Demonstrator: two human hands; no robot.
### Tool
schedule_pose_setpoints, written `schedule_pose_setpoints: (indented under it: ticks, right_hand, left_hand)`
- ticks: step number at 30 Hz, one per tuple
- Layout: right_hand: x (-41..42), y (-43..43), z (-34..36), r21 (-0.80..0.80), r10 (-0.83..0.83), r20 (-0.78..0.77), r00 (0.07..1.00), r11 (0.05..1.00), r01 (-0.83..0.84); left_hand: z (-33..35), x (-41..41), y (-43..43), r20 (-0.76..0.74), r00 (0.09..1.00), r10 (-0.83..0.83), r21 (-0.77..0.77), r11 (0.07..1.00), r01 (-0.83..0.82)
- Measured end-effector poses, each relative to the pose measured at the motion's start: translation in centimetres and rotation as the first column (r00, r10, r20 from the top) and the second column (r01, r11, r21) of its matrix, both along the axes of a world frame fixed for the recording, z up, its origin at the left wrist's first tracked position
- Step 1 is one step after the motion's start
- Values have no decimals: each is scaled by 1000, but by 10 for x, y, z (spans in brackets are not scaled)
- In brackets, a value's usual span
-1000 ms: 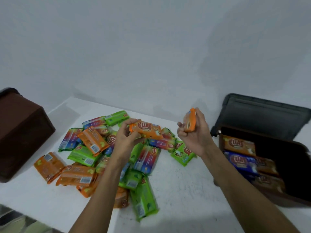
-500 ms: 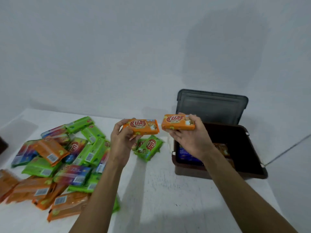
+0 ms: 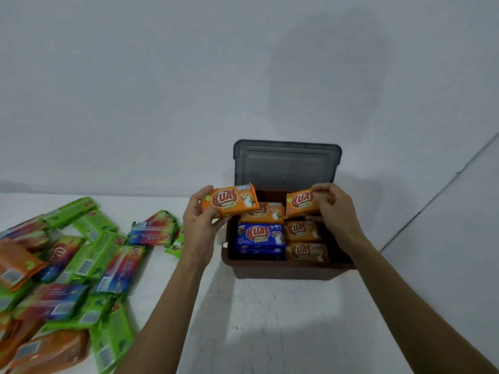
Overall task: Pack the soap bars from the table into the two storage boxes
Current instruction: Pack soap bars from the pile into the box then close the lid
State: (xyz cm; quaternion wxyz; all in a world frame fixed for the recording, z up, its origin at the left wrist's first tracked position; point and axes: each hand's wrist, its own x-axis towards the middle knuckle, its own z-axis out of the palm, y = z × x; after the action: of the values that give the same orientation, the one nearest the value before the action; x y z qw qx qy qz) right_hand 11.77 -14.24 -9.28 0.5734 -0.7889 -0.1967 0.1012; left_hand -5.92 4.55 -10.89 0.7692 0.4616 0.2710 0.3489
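A brown storage box (image 3: 280,271) stands open on the white table, its grey lid (image 3: 286,166) tipped back against the wall. Inside lie several soap bars: a blue one (image 3: 260,234) at the front left, orange ones behind and beside it. My left hand (image 3: 198,228) holds an orange soap bar (image 3: 229,201) over the box's back left corner. My right hand (image 3: 337,214) grips a second orange soap bar (image 3: 302,202) above the right side of the box. A heap of green, orange and multicoloured soap bars (image 3: 81,263) covers the table's left part.
The white wall rises right behind the box. The table's right edge (image 3: 399,238) runs diagonally just past the box. Bare tabletop (image 3: 270,319) lies in front of the box between my forearms.
My view has swung right, bringing the box to the centre. Both hands have carried their orange bars from beside the heap to above the open box.
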Motion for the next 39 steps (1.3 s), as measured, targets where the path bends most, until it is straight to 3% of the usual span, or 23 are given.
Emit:
schedule_pose_setpoints:
  ticks: [5, 13, 19, 23, 28, 30, 34, 37, 39]
  right_hand:
    - [26, -19, -23, -221, 60, 28, 998, 974, -52]
    - [36, -11, -57, -273, 145, -258, 955, 937, -216]
    - [37, -6, -63, -551, 167, -109, 980, 810, -199]
    - [34, -5, -63, -615, 223, -17, 975, 766, -186]
    - [30, -11, -47, -466, 125, 240, 963, 885, 1]
    - [30, -13, -33, -359, 116, 250, 961, 933, -19]
    - [19, -11, -7, -150, 252, 111, 961, 961, -234]
    - [2, -6, 9, 64, 461, -110, 880, 887, -457]
    - [-5, -3, 14, 200, 521, -206, 828, 851, -486]
  left_hand:
    - [-4, 22, -18, -47, 999, -2, 50, 999, 4]
    - [-15, 22, -21, -163, 986, 20, 222, 975, 17]
    - [-19, 23, -21, -167, 985, 37, 247, 969, 6]
    - [-20, 23, -22, -171, 984, 42, 256, 967, 4]
    - [-20, 22, -22, -173, 984, 44, 305, 952, 11]
    - [-18, 23, -23, -180, 983, 43, 324, 946, 18]
    - [-11, 28, -28, -180, 983, -26, 321, 943, 84]
    - [-4, 36, -38, -124, 984, -128, 262, 952, 157]
    - [-3, 41, -44, -86, 978, -192, 238, 949, 207]
